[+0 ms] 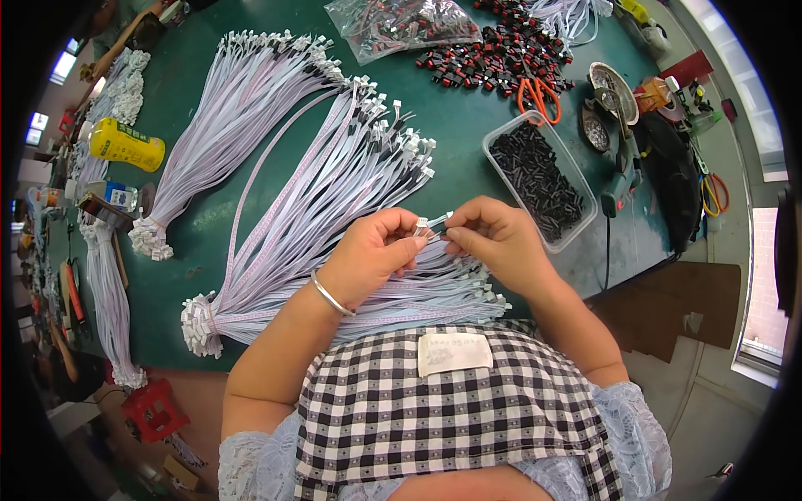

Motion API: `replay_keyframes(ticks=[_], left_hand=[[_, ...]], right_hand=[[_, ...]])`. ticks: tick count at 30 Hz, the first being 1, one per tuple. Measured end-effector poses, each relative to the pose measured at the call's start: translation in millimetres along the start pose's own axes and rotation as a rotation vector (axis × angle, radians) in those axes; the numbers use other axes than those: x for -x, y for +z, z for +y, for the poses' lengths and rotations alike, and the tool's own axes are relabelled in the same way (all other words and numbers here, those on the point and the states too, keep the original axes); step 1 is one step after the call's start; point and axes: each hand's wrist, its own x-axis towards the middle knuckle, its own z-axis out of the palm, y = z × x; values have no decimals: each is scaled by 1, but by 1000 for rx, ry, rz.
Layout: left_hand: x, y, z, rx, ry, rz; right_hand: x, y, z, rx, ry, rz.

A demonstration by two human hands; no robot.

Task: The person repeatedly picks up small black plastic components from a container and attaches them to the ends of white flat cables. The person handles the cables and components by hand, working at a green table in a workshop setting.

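My left hand [380,250] pinches the end of a cable near a small white connector [423,224]. Close beside it, my right hand [493,238] has thumb and forefinger pressed together on another white connector [447,217] or wire end; the exact join between the fingers is too small to make out. Beneath both hands spreads a fanned bundle of white ribbon cables [326,225], tied at its lower left end, with white connectors at the loose ends. Right of my right hand stands a clear plastic tub [591,209] filled with short black tube pieces [539,175].
A second cable bundle [238,117] lies at the upper left beside a yellow bottle [127,144]. Red and black parts [493,58] are heaped at the back, near orange-handled scissors [540,98] and a plastic bag [401,25]. A green tool [620,179] with a cord lies far right.
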Motion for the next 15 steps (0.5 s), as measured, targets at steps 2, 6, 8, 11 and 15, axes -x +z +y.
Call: replay_keyframes(ticks=[2, 6, 8, 11, 15], left_hand=[[0, 0, 0, -8, 3, 0], [-1, 0, -1, -31, 13, -4], [-2, 0, -3, -48, 28, -22], [0, 1, -2, -39, 32, -10], [0, 0, 0, -68, 14, -16]], right_hand=[[1, 1, -2, -4, 3, 11], [1, 2, -2, -16, -8, 5], [0, 2, -2, 16, -4, -4], [0, 2, -1, 32, -11, -13], [0, 1, 2, 79, -54, -16]])
